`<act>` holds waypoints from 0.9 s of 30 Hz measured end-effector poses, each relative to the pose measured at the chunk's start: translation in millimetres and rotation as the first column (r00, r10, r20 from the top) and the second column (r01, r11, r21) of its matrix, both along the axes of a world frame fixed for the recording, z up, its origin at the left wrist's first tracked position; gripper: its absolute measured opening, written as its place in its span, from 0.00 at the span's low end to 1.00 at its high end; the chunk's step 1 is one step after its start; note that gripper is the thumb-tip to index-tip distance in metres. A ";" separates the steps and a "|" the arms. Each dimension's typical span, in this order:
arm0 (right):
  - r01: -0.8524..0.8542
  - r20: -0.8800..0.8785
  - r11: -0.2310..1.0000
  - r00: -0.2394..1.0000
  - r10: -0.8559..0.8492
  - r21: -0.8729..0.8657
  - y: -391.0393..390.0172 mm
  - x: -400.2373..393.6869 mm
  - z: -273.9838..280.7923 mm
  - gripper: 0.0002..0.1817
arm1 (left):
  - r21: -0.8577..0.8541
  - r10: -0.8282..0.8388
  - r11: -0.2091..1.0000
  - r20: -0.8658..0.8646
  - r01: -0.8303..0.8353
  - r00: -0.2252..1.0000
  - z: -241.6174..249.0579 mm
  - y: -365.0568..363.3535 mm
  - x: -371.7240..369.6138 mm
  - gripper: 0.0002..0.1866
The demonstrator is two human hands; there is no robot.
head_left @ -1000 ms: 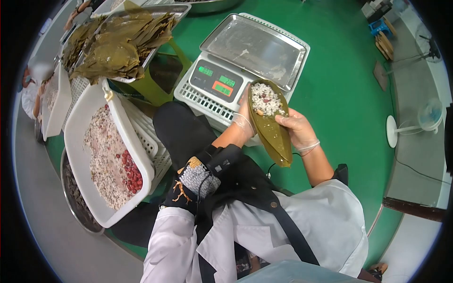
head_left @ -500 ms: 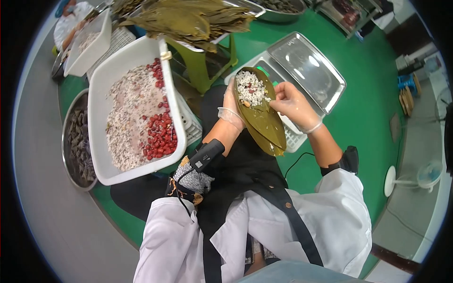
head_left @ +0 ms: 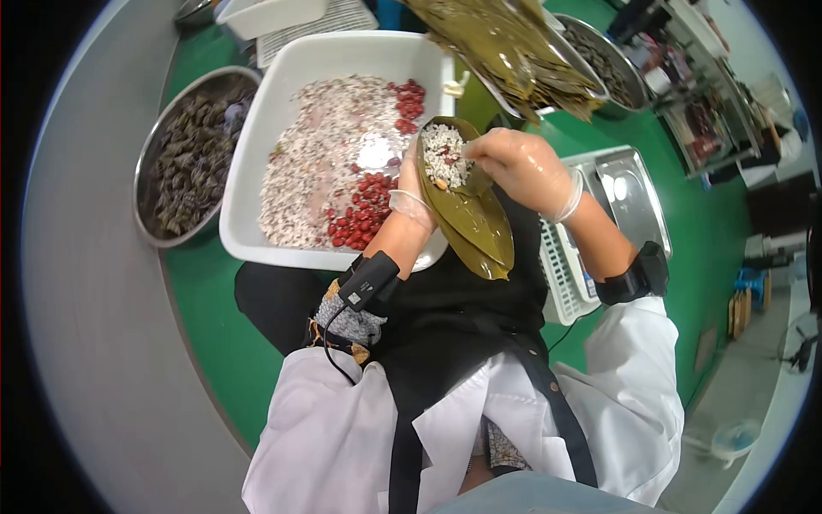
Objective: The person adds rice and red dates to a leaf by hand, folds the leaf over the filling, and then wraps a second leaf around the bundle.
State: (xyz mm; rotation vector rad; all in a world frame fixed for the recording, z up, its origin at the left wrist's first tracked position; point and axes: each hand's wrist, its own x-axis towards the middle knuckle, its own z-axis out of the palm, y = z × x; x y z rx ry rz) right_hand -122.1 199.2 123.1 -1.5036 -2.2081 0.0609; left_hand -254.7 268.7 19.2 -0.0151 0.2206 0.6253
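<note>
My left hand point(head_left: 413, 190), in a clear glove, is wrapped round the left side of green leaves point(head_left: 476, 224) folded into a cup. White rice mix point(head_left: 443, 151) with red bits and a brown nut fills the upper part of the leaves. Also gloved, my right hand point(head_left: 524, 168) is at the right rim of the cup, its thumb and fingers pinched together over the rice; what they hold, if anything, is too small to tell. Left of the leaves is a white tub point(head_left: 248, 206) of rice mix point(head_left: 312, 154) and red dates point(head_left: 366, 206).
A steel bowl point(head_left: 152, 184) of dark wrapped pieces is on the left. Stacked leaves point(head_left: 505, 51) lie at the top. A scale with a steel pan point(head_left: 638, 201) and a white basket point(head_left: 565, 274) are on the right. Further back is another steel bowl point(head_left: 635, 86).
The view has turned, so the tub now appears further right and higher. My right hand has moved left and up, closer over the rice.
</note>
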 end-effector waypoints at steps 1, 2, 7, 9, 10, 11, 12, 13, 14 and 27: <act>-0.026 -0.002 1.000 1.000 0.026 0.000 9.2 -10.1 1.8 0.09 | 0.019 0.024 1.000 -0.035 -0.024 0.999 -2.3 7.6 -9.3 0.21; -0.064 -0.003 0.997 0.998 0.064 0.031 15.9 -21.5 4.0 0.08 | 0.035 0.042 0.999 -0.020 -0.041 0.999 -6.1 12.2 -19.6 0.22; -0.248 0.173 0.969 0.954 0.247 -0.014 47.6 -61.6 -11.8 0.03 | 0.037 0.112 0.993 -0.002 -0.112 0.994 -15.5 37.3 -55.3 0.26; -0.292 0.156 0.956 0.944 0.292 -0.023 59.8 -78.2 -24.1 0.04 | 0.092 0.117 0.989 -0.022 -0.115 0.993 -13.8 44.2 -66.5 0.27; -0.239 0.124 0.970 0.962 0.243 -0.041 67.0 -84.3 -30.6 0.05 | 0.065 0.122 0.991 -0.066 -0.117 0.990 -10.7 45.1 -69.9 0.28; -0.185 0.093 0.981 0.977 0.191 -0.063 72.6 -89.2 -34.4 0.05 | 0.062 0.129 0.990 -0.069 -0.125 0.989 -7.5 44.9 -74.6 0.28; -0.122 0.090 0.986 0.987 0.132 -0.114 77.3 -93.4 -29.3 0.06 | 0.051 0.139 0.989 -0.073 -0.136 0.988 -0.6 44.6 -80.3 0.28; -0.131 0.091 0.985 0.986 0.142 -0.116 80.6 -97.7 -25.9 0.06 | 0.039 0.150 0.988 -0.074 -0.147 0.986 1.3 46.2 -84.1 0.29; -0.132 0.042 0.984 0.990 0.137 -0.121 80.0 -104.6 -26.2 0.06 | 0.034 0.147 0.989 -0.025 -0.147 0.989 -10.8 48.9 -88.4 0.29; -0.108 -0.309 0.977 0.950 0.046 -0.186 109.2 -107.3 -36.4 0.05 | 0.061 0.245 0.968 -0.009 -0.244 0.969 -13.6 59.2 -98.1 0.29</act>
